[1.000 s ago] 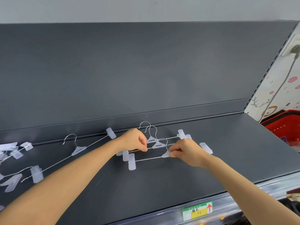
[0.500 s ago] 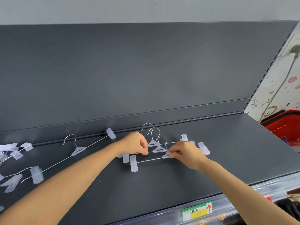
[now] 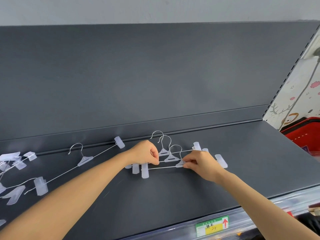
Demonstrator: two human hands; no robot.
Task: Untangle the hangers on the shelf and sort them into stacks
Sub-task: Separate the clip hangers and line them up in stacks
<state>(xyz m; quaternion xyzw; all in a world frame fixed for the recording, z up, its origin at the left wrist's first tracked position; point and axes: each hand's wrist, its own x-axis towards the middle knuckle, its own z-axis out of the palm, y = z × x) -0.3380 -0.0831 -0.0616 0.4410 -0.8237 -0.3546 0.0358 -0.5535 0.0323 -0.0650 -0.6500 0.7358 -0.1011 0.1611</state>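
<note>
A small stack of clear plastic clip hangers (image 3: 170, 157) with thin metal bars and hooks lies mid-shelf on the dark grey shelf (image 3: 225, 161). My left hand (image 3: 144, 154) pinches the metal bars at the stack's left side, above its hanging clips. My right hand (image 3: 199, 161) pinches the front hanger's clear centre piece; its fingers hide part of the right-hand clips. One single clip hanger (image 3: 83, 160) lies diagonally to the left. A tangle of more hangers (image 3: 13, 168) sits at the far left, cut off by the frame edge.
The shelf's grey back panel (image 3: 155, 75) rises right behind the hangers. A price label strip (image 3: 212, 226) runs along the front edge. A red basket (image 3: 304, 132) stands beyond the shelf's right end, by a decorated wall.
The front hanger has slid back toward the other two, tightening the stack. Both hands shifted slightly toward the back of the shelf, still pinching.
</note>
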